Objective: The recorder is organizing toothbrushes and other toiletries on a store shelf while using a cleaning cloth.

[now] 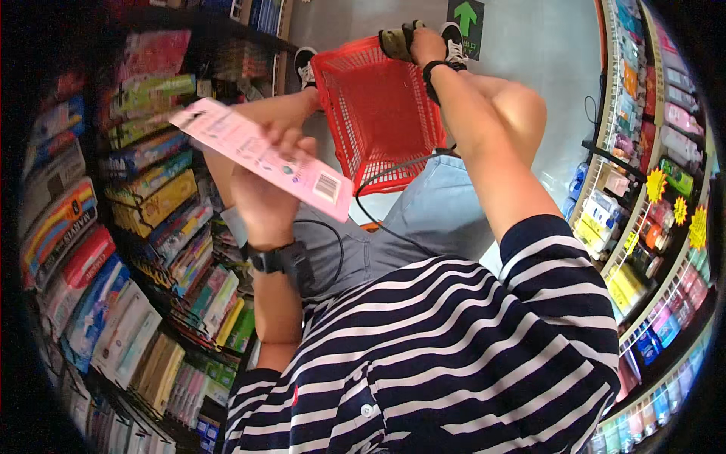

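Observation:
My left hand [266, 196], with a dark band on its wrist, holds a flat pink-and-white package [272, 156]. The package is tilted, its printed back with a barcode turned up. An empty red plastic shopping basket [380, 108] stands on the floor between my legs. At the basket's far right corner is my right hand [426, 46], closed on an olive-and-black item [397, 43] at the rim; whether it grips the rim too cannot be told. A black cord [391, 170] hangs in front of my lap.
Packed shelves and hooks of boxed goods [153, 198] rise close on my left. Shelves with wrapped packs [624, 289] and yellow star-shaped tags [656, 184] curve along my right. A green arrow sign [466, 22] lies on the grey floor [363, 17] beside my shoe.

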A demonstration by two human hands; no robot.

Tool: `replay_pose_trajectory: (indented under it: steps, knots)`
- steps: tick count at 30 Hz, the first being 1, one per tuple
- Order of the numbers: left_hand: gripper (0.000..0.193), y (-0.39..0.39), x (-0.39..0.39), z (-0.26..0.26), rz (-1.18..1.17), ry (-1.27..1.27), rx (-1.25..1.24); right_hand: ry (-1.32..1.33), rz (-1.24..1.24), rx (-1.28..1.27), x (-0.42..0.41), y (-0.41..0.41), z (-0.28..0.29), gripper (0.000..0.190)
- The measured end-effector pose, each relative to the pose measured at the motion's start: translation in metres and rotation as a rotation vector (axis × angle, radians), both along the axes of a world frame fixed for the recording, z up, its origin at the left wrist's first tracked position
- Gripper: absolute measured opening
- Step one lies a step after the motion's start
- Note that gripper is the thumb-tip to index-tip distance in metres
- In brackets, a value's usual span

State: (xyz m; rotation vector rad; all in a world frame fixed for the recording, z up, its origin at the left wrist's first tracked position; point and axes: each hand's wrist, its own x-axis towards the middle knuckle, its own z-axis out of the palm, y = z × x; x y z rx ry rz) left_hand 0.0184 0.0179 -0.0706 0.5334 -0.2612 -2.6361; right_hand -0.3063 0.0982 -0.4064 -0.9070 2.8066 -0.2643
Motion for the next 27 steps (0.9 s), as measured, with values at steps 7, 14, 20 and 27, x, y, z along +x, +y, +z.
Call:
replay_pose_trajectory:
  steps: [7,14,20,27]
  knots:
    - [0.073,-0.002,0.023,-0.002,-0.058,-0.044,-0.047,-0.020,-0.003,-0.412,-0.015,0.010,0.050,0.021]
    - [0.070,0.003,0.034,-0.021,0.016,-0.197,-0.117,-1.452,-0.122,-1.209,0.089,0.024,0.300,0.026]
    - [0.048,0.046,0.024,0.002,-0.076,-0.149,-0.067,-0.795,1.068,-0.652,0.206,0.085,0.385,0.045]
    - [0.044,0.065,0.042,0.021,0.102,-0.235,-0.202,-0.320,1.146,-0.390,0.277,0.107,0.376,0.071]
